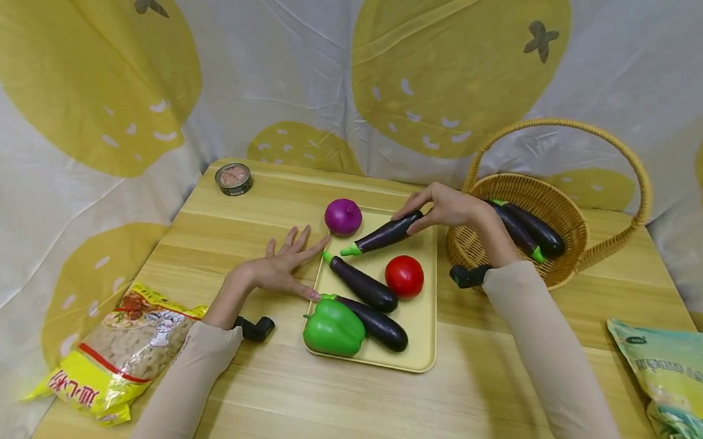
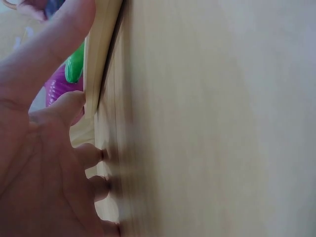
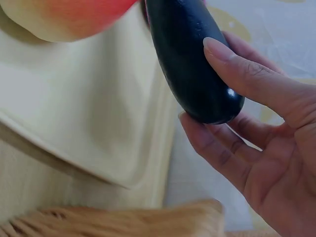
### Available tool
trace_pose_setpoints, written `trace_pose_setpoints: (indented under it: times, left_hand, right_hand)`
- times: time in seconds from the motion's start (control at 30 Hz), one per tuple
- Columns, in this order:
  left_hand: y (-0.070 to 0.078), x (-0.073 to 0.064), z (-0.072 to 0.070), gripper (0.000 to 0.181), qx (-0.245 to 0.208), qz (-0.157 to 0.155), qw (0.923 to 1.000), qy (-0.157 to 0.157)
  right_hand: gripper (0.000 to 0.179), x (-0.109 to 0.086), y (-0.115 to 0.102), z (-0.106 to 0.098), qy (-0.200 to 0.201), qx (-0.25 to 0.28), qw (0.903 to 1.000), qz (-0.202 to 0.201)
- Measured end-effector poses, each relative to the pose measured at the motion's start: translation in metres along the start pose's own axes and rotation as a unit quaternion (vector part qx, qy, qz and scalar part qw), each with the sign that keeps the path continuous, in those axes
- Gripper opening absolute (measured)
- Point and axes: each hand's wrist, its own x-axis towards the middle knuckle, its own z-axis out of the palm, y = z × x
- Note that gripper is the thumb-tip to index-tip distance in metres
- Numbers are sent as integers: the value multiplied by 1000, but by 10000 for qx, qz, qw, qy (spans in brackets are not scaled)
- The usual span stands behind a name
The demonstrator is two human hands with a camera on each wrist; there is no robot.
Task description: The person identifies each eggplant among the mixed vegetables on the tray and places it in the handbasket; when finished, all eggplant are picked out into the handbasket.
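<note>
Toward the back of a cream tray [image 1: 423,328], my right hand [image 1: 449,206] pinches the thick end of a dark eggplant [image 1: 388,232]. Its green stem points left, at the tray's left side. In the right wrist view, thumb and fingers hold the eggplant [image 3: 190,59] by its rounded end. My left hand [image 1: 276,269] is spread at the tray's left edge, thumb and index finger touching it in the left wrist view. On the tray lie a second eggplant [image 1: 365,286], a third eggplant [image 1: 380,326], a green bell pepper [image 1: 334,328], a red tomato [image 1: 405,277] and a purple onion [image 1: 343,217].
A wicker basket [image 1: 470,246] with a tall handle stands right of the tray, two eggplants [image 1: 533,228] inside; my right forearm passes in front of it. A small can [image 1: 233,178] sits at the back left. Food bags lie left [image 1: 131,347] and right [image 1: 679,390].
</note>
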Motion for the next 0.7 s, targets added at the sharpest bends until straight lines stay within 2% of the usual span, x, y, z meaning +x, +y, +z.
trace_pose_setpoints:
  times: [0.17, 0.3, 0.5, 0.7]
  left_hand:
    - [-2, 0, 0, 115, -5, -18, 10000, 11]
    - [-1, 0, 0, 115, 1, 15, 10000, 4]
    - [2, -1, -2, 114, 5, 37, 10000, 22]
    - [0, -2, -1, 114, -49, 74, 10000, 24]
  right_hand:
    - [33, -20, -6, -13, 337, 60, 9994, 43]
    - [35, -45, -7, -27, 706, -40, 9972, 227]
    - [33, -84, -2, -45, 1190, -139, 9897, 790]
    - [35, -114, 7, -59, 1347, -393, 9828, 1198]
